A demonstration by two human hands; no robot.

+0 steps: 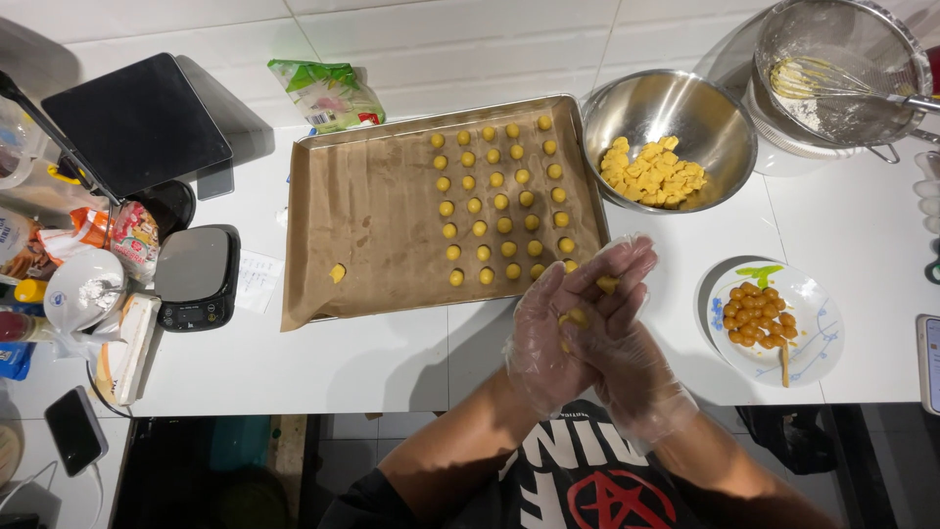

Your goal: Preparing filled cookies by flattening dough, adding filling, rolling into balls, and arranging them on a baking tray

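Dough (578, 316), a small yellow lump, sits between our two gloved palms, just off the near right corner of the baking tray (323, 196). Our left hand (548, 338) and right hand (622, 338) are pressed together flat around it, fingers stretched out and crossing; a second bit of yellow (608, 284) shows between the fingertips.

We work over a white counter (392, 362) backed by white wall tiles. The tray, lined with brown paper, holds neat rows of small yellow balls (499, 196) on its right half, while its left half is bare paper except for one stray piece (337, 272). Behind our hands, a steel bowl (636, 108) of yellow cubes touches the tray's right edge. A patterned plate (818, 323) of orange-brown balls lies near our right hand, close to the counter's front edge. A sieve with a whisk (842, 83) stands at the far right corner.

To the left, a kitchen scale (196, 274), a green packet (328, 93) and a dark tablet (137, 122) crowd the counter. Open white surface runs along the front edge, below the tray and between tray and plate.
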